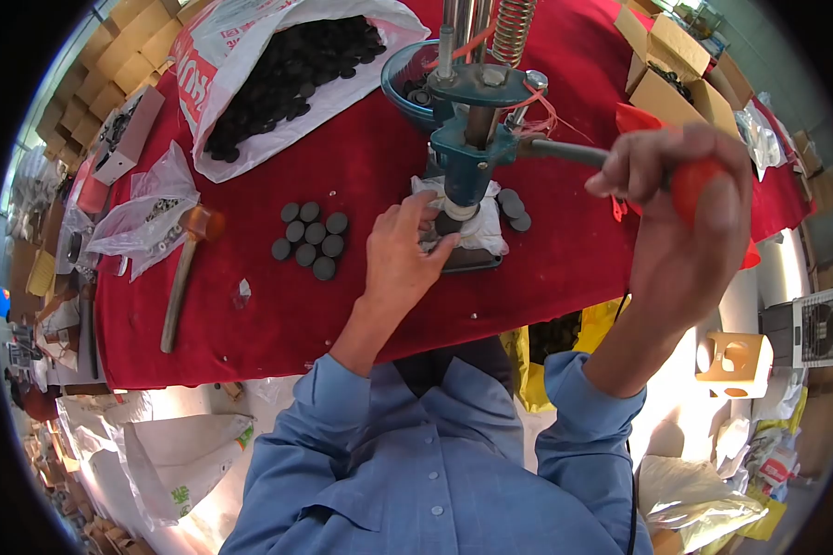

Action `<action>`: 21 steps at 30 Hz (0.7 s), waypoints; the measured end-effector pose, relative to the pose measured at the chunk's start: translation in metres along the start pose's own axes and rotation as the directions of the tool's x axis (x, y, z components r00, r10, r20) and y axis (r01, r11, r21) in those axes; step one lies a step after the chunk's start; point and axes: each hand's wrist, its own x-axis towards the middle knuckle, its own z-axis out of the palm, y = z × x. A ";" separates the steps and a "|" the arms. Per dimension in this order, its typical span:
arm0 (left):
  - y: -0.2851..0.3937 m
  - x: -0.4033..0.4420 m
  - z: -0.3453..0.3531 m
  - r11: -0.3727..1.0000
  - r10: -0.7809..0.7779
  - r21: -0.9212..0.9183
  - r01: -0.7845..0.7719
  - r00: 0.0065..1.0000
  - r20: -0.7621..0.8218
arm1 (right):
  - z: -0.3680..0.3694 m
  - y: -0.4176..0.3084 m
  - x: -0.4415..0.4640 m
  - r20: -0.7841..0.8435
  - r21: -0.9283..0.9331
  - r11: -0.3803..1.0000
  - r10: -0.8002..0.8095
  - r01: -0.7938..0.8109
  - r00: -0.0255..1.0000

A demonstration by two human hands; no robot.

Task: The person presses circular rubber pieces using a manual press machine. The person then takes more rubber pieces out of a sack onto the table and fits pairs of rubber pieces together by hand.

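A teal hand press point(472, 157) stands on the red-covered table. My right hand point(690, 190) is wrapped around the red knob point(697, 188) at the end of the press lever point(569, 151). At the foot of the press, my left hand point(405, 248) has its fingers and thumb on either side of a black disc point(448, 223) beneath the ram. A white cloth point(484, 233) lies under and around that spot, partly covering the metal base point(477, 262). Several black round discs point(313, 233) are grouped left of my left hand. A few more black discs point(514, 209) lie right of the press.
A white sack point(236, 153) spills many black discs at the back left. Behind the press is a blue bowl point(400, 79). A mallet point(183, 277) and a plastic bag point(148, 222) of small parts lie left. An open cardboard box point(671, 65) stands back right.
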 end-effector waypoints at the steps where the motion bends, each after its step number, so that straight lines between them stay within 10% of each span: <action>1: 0.000 0.001 0.008 1.000 0.026 0.009 -0.026 0.999 -0.020 | 0.000 -0.004 0.005 -0.006 0.005 0.999 0.034 -0.034 0.999; 17: -0.010 0.002 0.019 0.999 0.002 -0.032 -0.006 0.994 -0.110 | 0.014 0.021 -0.087 -0.064 0.083 0.978 -0.186 0.191 0.980; 21: -0.025 0.002 -0.021 0.961 0.143 0.257 -0.103 0.980 -0.140 | 0.016 0.042 -0.133 -0.177 0.032 0.977 -0.202 0.211 0.963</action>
